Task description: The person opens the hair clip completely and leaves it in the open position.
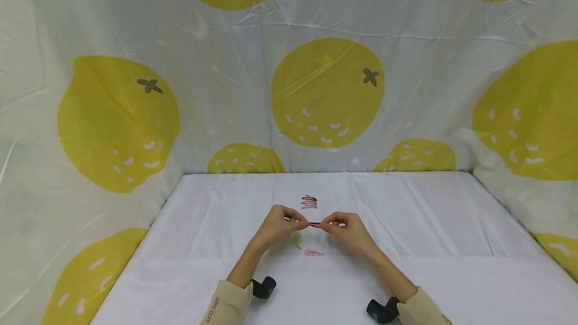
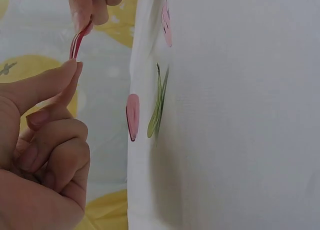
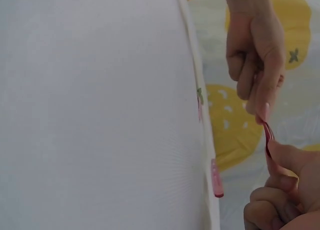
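Note:
A dark red snap hair clip [image 1: 314, 224] is held above the table between both hands. My left hand [image 1: 280, 225] pinches one end between thumb and forefinger, its other fingers curled in. At the opposite end, the thumb and forefinger of my right hand [image 1: 351, 232] pinch the clip. In the left wrist view the clip [image 2: 76, 42] looks slightly bowed. Below the hands lie a green hair clip [image 1: 295, 240], near the left hand, and a pink hair clip [image 1: 313, 253]. Beyond the hands, several red and pink hair clips [image 1: 309, 203] lie in a short column.
A white cloth covers the table [image 1: 451, 285]. Behind and beside it hang white curtains [image 1: 217, 89] printed with yellow lemons. Black devices [image 1: 264, 288] are worn at both wrists, near the beige sleeves [image 1: 230, 302].

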A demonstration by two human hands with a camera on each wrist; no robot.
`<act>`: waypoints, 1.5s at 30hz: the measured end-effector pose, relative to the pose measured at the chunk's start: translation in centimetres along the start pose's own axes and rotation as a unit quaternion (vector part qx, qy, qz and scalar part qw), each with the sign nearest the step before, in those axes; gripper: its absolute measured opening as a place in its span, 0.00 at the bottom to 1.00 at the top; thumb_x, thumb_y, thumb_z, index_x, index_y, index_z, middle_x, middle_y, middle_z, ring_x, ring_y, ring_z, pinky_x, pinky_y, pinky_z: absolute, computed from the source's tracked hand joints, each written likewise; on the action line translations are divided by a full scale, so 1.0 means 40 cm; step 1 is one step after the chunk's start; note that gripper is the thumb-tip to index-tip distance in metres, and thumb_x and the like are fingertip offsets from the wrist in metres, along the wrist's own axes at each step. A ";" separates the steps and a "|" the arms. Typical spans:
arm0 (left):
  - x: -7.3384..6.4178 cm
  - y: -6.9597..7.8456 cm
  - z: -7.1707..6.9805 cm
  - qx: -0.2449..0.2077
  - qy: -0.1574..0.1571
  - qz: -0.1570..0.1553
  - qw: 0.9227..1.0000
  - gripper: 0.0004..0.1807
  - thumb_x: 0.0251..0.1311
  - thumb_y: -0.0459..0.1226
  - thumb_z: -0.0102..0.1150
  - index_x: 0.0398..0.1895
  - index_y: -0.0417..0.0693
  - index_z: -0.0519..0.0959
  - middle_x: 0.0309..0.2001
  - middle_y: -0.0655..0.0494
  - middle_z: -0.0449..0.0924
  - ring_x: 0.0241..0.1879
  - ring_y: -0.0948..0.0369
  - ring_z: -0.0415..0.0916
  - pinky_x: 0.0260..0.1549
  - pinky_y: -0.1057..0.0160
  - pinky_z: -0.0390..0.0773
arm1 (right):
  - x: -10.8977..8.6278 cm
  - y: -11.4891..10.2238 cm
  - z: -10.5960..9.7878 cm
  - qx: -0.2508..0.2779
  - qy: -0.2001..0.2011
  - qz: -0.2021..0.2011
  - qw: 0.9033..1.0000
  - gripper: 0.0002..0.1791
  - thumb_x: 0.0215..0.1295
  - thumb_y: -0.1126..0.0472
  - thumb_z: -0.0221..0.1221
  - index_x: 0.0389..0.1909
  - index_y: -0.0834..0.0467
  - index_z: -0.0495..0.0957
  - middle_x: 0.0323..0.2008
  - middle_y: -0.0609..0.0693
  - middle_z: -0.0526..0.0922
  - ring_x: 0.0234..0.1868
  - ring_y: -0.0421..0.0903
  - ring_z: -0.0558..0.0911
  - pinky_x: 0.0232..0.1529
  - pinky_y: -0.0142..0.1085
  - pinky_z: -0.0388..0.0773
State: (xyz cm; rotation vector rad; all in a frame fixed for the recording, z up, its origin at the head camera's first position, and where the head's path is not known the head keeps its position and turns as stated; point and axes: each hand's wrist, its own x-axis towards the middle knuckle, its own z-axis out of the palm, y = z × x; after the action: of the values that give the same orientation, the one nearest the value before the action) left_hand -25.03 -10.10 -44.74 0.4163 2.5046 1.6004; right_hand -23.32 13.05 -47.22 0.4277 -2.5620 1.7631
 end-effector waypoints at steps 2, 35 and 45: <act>0.002 0.000 0.001 -0.013 0.008 0.007 1.000 0.06 0.59 0.36 0.74 0.33 0.41 0.90 0.29 0.60 0.84 0.22 0.67 0.64 0.24 0.71 0.65 | 0.001 -0.002 0.002 0.015 0.017 -0.006 1.000 0.07 0.64 0.58 0.71 0.36 0.58 0.89 0.25 0.55 0.81 0.26 0.34 0.71 0.28 0.27 0.67; 0.004 -0.004 0.038 -0.002 0.061 0.062 0.996 0.04 0.54 0.29 0.74 0.25 0.35 0.88 0.14 0.63 0.65 0.18 0.68 0.55 0.19 0.71 0.55 | -0.004 -0.010 0.021 0.002 0.080 0.012 0.997 0.05 0.60 0.62 0.74 0.29 0.60 0.90 0.14 0.42 0.61 0.19 0.33 0.60 0.23 0.27 0.56; 0.004 -0.006 0.045 0.028 0.064 0.090 0.993 0.04 0.54 0.28 0.74 0.24 0.35 0.88 0.14 0.63 0.63 0.17 0.70 0.55 0.18 0.71 0.54 | -0.011 -0.006 0.027 0.019 0.088 0.001 0.996 0.06 0.58 0.63 0.75 0.27 0.61 0.89 0.13 0.43 0.59 0.17 0.32 0.57 0.21 0.27 0.52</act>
State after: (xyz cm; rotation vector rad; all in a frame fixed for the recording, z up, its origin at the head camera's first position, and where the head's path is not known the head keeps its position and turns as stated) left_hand -24.76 -8.58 -45.73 0.5811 2.6811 1.6721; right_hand -22.69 12.09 -47.48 0.2574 -2.4143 1.7669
